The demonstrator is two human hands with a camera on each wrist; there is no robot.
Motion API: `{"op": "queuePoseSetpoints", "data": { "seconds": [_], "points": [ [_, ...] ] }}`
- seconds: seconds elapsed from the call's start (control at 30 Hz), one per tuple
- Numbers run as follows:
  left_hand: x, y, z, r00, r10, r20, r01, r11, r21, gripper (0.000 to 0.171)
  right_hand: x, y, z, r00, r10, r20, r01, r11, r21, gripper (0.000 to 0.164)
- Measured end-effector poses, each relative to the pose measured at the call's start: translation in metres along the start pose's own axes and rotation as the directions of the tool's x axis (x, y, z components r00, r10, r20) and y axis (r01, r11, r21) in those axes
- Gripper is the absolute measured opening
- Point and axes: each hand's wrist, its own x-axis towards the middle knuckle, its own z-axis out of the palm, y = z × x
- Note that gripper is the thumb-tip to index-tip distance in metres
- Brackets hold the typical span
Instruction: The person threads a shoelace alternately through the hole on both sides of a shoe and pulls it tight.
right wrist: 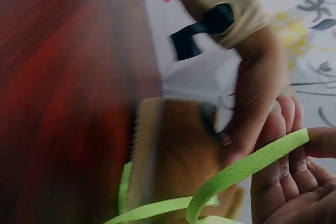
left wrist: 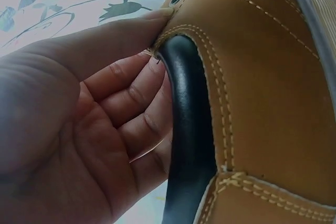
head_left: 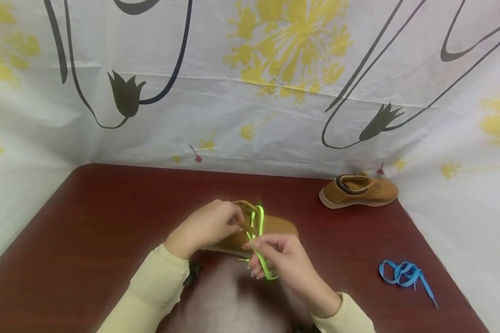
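Observation:
A tan shoe (head_left: pixel 281 225) sits on the table with its toe to the right, a neon green shoelace (head_left: pixel 261 222) running through its front. My left hand (head_left: pixel 208 226) pinches the edge of the shoe's eyelet flap. In the left wrist view, the thumb presses the outside of the tan leather (left wrist: pixel 257 93) beside a metal eyelet (left wrist: pixel 176 0), fingers behind it at the dark padded collar (left wrist: pixel 186 93). Just right of it, my right hand (head_left: pixel 283 256) pinches the green lace between thumb and fingers. A loose length of lace (right wrist: pixel 247 163) crosses those fingers in the right wrist view.
Another tan shoe (head_left: pixel 383 190), its front showing no lace, stands at the back right of the dark red table (head_left: pixel 108 222). A blue shoelace (head_left: pixel 404 274) lies loosely looped near the right edge. A patterned white sheet (head_left: pixel 183 129) hangs behind the table and along its sides.

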Motion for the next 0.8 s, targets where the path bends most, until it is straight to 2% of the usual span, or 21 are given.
{"op": "queuePoseSetpoints", "data": {
  "seconds": [0.23,0.5,0.6,0.8],
  "points": [
    [0.000,0.002,-0.001,1.000,-0.009,0.017,0.009,1.000,-0.007,0.007,0.014,0.023,0.000,0.995,0.058,-0.087,-0.063,0.996,-0.056,0.029],
    [0.000,0.001,-0.001,1.000,-0.014,0.025,0.014,1.000,-0.010,0.006,0.021,0.037,0.001,0.989,0.027,-0.143,-0.047,0.989,-0.138,0.024],
    [0.000,0.002,-0.001,1.000,-0.006,0.011,0.006,1.000,-0.006,0.011,0.021,0.037,0.000,0.987,0.024,-0.158,-0.048,0.987,-0.153,0.024],
    [-0.001,0.001,-0.002,1.000,-0.015,0.005,0.015,1.000,-0.022,0.033,0.025,0.036,0.001,0.985,0.015,-0.172,-0.044,0.985,-0.168,0.023]
  ]
}}
